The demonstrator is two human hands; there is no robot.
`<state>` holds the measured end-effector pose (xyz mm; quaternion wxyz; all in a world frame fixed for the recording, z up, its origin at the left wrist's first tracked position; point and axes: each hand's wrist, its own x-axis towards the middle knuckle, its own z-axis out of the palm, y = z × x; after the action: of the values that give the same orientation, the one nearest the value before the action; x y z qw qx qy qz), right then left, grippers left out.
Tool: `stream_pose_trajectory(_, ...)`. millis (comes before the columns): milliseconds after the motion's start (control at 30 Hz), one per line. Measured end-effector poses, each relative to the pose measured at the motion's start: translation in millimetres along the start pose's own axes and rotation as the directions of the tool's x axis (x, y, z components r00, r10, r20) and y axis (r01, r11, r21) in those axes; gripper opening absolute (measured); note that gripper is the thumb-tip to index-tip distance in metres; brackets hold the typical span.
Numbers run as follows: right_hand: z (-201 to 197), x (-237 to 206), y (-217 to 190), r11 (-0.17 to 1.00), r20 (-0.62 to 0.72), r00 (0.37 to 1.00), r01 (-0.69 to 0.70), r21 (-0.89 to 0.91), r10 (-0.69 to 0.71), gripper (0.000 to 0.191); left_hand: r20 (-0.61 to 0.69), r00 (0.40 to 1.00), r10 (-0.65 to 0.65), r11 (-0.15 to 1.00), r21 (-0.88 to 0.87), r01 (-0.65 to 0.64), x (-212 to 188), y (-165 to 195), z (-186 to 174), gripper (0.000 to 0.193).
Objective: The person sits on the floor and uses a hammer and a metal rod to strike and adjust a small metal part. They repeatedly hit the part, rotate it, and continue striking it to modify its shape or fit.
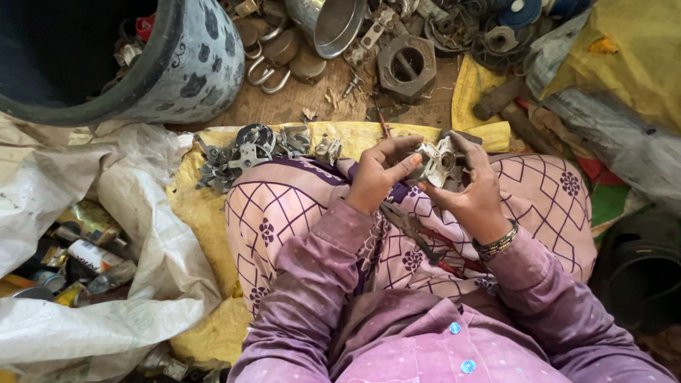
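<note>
Down on the ground, a person sits with legs folded on a yellow cloth [195, 213] spread over a dirt floor [284, 103], and scrap crowds in from every side. A big dark tub [191, 64] with a spotted grey outside stands at the upper left, a white sack [135, 213] lies crumpled at the left, and a steel bowl [333, 25] sits among padlocks [280, 57] and a large hexagonal nut [406, 65] at the top. A small heap of metal scraps [248, 152] lies on the cloth just beyond the knees. Over the lap, both hands meet around one pale metal part [438, 162] with a round hole in its middle. The left hand [376, 177] has its grip closed on the part's near left edge, thumb pressed along its side. The right hand [468, 188], with bangles at the wrist, clasps the part from the right, fingers curled over its top and far side. Pliers with red handles [425, 245] rest on the patterned skirt, just below the hands.
</note>
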<state>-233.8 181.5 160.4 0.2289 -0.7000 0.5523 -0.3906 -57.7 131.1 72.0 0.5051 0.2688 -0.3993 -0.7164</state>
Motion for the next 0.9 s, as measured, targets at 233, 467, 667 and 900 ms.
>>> stream_pose_trajectory(233,1,0,2,0.999,-0.015,1.0,-0.017,0.029,0.017,0.089,0.027,1.0,0.012,0.999,-0.041,-0.011,2,-2,-1,0.041)
stream_pose_trajectory(467,0,-2,0,0.998,0.031,0.999,-0.022,0.051,0.02,0.095,-0.075,0.997,-0.032,0.998,-0.055,0.027,7,-20,-7,0.04)
stream_pose_trajectory(667,-2,-3,-2,0.947,0.063,0.997,-0.066,0.313,0.049,0.084,-0.138,0.983,-0.124,0.877,-0.478,0.044,15,-29,-25,0.035)
stream_pose_trajectory(900,-3,-1,-7,0.961,0.057,0.997,-0.058,0.27,0.044,0.07,-0.06,0.975,-0.216,0.832,-0.533,0.152,13,-22,-23,0.052)
